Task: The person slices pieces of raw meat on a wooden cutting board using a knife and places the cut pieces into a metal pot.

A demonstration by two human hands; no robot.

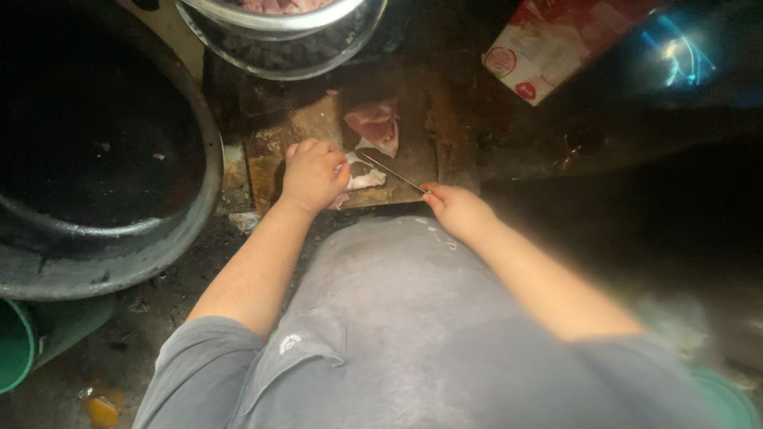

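Note:
My left hand [312, 175] is curled over a small pale piece of raw meat [367, 178] on a worn wooden cutting board [413, 131], pressing it down. My right hand [455, 208] grips the handle of a thin knife [391, 171], whose blade slants up-left toward that piece. A larger pink slab of raw meat [373, 123] lies just beyond on the same board.
A big dark round pan [103, 230] fills the left side. A metal bowl [286, 40] holding pink meat sits behind the board. A red and white carton [548, 48] lies at the upper right. A green bucket [14, 342] stands lower left.

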